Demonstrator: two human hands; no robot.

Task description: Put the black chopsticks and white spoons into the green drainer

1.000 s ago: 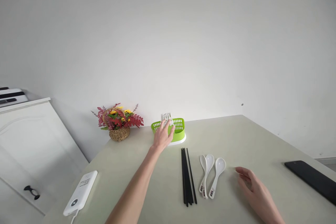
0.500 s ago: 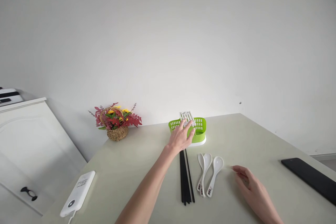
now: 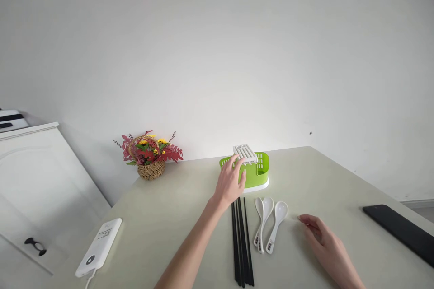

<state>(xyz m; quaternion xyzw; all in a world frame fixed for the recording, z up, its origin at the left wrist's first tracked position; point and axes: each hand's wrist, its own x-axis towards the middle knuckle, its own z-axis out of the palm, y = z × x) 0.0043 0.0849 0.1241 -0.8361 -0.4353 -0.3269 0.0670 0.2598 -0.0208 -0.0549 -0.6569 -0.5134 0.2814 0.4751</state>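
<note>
— Now pictured at the green holder (image 3: 251,177) with left hand (image 3: 230,182), fingers apart; with right hand (image 3: 323,244), fingers half-curled, right of it?
— Yes, with white rack (image 3: 244,153) already atop, but with chopsticks (image 3: 241,253), spoons (image 3: 267,209) outside, in front.

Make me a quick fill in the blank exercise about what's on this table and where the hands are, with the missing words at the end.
1. Counted together, the white spoons number ____.
2. The chopsticks beside them are coloured ____.
3. The hand at the green basket is the person's ____ one.
4. In this view, the phone lies to the ____ of the spoons.

Missing words: three; black; left; right.
</note>
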